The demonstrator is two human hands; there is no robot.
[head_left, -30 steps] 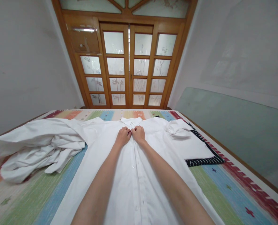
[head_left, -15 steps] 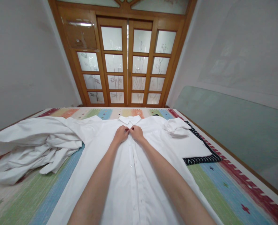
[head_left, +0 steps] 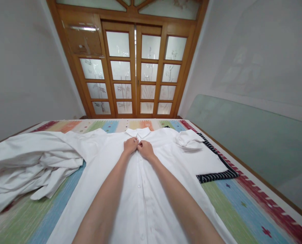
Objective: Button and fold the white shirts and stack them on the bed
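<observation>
A white button-up shirt lies spread front side up, its collar pointing away from me. Just below the collar, my left hand pinches the front placket with its fingertips. Close beside it, my right hand is closed on the same placket from the other side. The fingers hide whatever button or buttonhole lies between them. Lower down the placket, small buttons show. One sleeve sits bunched at the right.
Crumpled white cloth is heaped on the left. Under the shirt's right side a black-and-white striped cloth sticks out. All rests on a colourful striped cover. A pale green board stands along the right wall, wooden glass doors beyond.
My view has shifted slightly. Both hands stay at the placket below the collar, with a little more space between the fingertips; the shirt lies as before.
</observation>
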